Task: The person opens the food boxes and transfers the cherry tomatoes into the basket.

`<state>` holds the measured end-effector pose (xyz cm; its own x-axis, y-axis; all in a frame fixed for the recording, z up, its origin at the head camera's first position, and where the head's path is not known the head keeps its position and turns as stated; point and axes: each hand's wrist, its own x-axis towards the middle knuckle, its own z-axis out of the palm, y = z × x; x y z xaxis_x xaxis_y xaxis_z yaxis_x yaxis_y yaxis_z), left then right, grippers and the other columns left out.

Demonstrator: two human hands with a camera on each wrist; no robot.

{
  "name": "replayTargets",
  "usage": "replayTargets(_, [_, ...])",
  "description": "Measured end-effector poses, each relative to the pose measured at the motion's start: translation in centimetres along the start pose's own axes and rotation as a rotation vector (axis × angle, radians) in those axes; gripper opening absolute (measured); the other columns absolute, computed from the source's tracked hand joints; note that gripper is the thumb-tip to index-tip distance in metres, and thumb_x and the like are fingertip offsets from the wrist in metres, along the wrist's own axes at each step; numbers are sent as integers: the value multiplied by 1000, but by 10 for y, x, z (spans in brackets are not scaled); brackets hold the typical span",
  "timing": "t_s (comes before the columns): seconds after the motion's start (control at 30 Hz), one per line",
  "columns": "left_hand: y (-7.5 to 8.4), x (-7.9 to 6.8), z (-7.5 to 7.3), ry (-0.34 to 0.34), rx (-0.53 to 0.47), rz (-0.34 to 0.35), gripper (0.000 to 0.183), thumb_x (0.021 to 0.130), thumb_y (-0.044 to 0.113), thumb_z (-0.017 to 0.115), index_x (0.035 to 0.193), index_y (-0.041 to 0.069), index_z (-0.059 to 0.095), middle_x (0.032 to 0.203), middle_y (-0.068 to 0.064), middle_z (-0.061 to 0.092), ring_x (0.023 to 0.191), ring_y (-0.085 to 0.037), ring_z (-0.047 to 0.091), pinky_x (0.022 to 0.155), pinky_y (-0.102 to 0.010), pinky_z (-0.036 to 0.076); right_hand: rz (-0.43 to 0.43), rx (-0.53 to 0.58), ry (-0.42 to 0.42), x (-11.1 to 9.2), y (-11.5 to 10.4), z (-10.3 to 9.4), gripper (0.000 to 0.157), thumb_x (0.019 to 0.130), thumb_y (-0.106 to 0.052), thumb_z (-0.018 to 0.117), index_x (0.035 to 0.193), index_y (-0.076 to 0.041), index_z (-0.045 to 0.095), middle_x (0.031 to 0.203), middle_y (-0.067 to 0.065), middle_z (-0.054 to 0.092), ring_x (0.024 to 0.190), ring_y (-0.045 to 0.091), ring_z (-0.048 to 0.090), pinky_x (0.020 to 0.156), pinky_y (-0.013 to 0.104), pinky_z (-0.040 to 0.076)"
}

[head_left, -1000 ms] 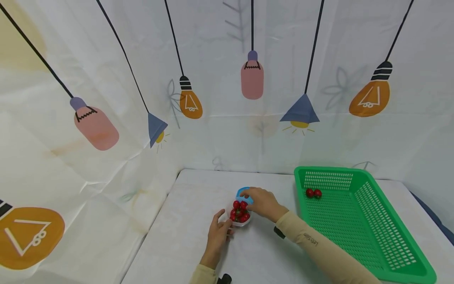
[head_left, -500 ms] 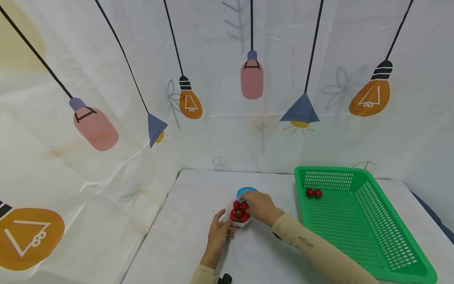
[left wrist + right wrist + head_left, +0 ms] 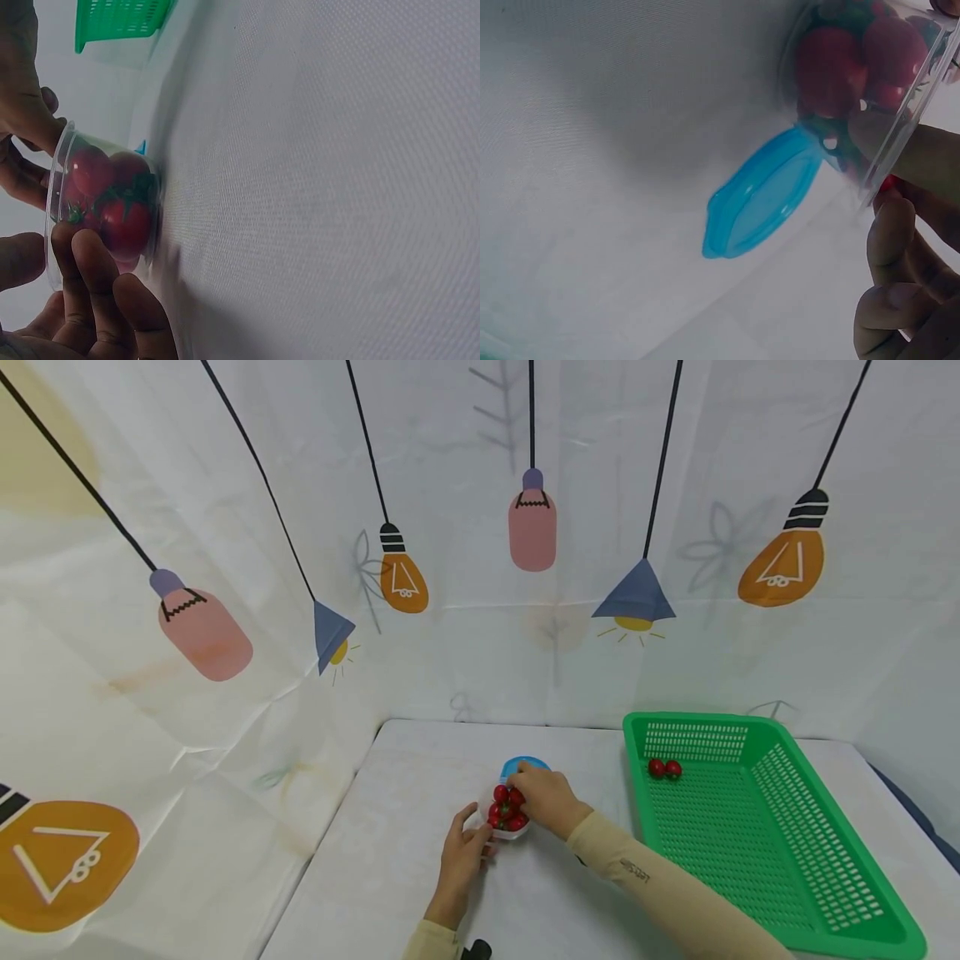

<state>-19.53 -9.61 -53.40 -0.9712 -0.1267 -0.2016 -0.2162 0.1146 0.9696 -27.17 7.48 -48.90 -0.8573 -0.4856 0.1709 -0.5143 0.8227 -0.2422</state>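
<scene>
A clear plastic tub [image 3: 513, 836] full of red cherry tomatoes [image 3: 494, 811] stands on the white table. My left hand [image 3: 459, 864] holds the tub from its near left side; in the left wrist view the fingers [image 3: 103, 281] lie along its wall and the thumb is by the rim. My right hand [image 3: 551, 797] reaches in over the far right rim. Its thumb shows through the wall in the right wrist view, and a bit of red tomato [image 3: 887, 182] appears at the fingertips, which seem to pinch it. A blue lid [image 3: 769, 199] lies just beyond the tub.
To the right stands a green perforated basket [image 3: 832, 827], with two cherry tomatoes [image 3: 665, 769] in its far left corner. A white sheet printed with lamps [image 3: 555, 643] hangs behind and to the left of the table [image 3: 390, 827].
My right hand has moved from above the blue lid down and nearer, into the tub's right side. The left hand stays on the tub.
</scene>
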Motion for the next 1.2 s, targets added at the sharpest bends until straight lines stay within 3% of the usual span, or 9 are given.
replayTargets(0.8, [3,0,-1,-9,1,-25,55,100,24,60,151,9,42,98,-9,69,79,-18,65,71,-35,49,-49,9,93,0,12,-2,36,77,-21,90,108,-17,74,107,1,67,86,16,69,67,34,58])
replayTargets(1.2, [3,0,0,-7,3,-15,55,101,24,60,151,9,42,96,-9,69,77,-20,65,70,-35,50,37,120,85,0,19,-21,40,80,-27,88,116,-17,73,99,-2,66,80,12,62,66,34,57])
